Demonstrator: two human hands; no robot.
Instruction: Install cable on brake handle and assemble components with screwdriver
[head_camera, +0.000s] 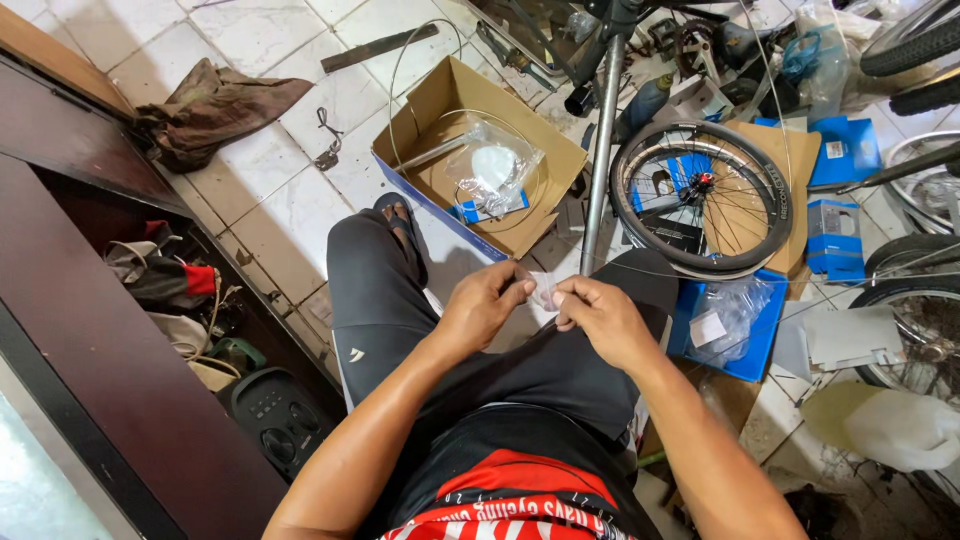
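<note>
Both hands pinch one small clear packet (541, 290) between them, above the person's lap. The left hand (482, 305) has its grip closed on the packet's left edge with thumb and forefinger; the right hand (598, 318) is clamped on the right edge the same way. Held from opposite sides like this, the thin film is stretched taut, which looks like a hold suited to pulling it apart or reading what is inside, though the contents are too small to tell.

The packet is pale, see-through and slightly crumpled, barely wider than the gap between the two thumbs. A thin wire (700, 272) runs from near the right hand off to the right; whether it touches the packet cannot be told.

The person sits with one leg crossed, the sandalled foot (402, 222) resting near an open cardboard box (425, 105) on the tiled floor (300, 215). That box holds coiled cable and a plastic bag (493, 168). A metal pole (601, 150) stands just beside the box, and a bicycle wheel (702, 198) lies flat beyond it over blue cartons (836, 240). A brown rag (215, 108) lies well apart to the left, near a dark cabinet (90, 330).
</note>
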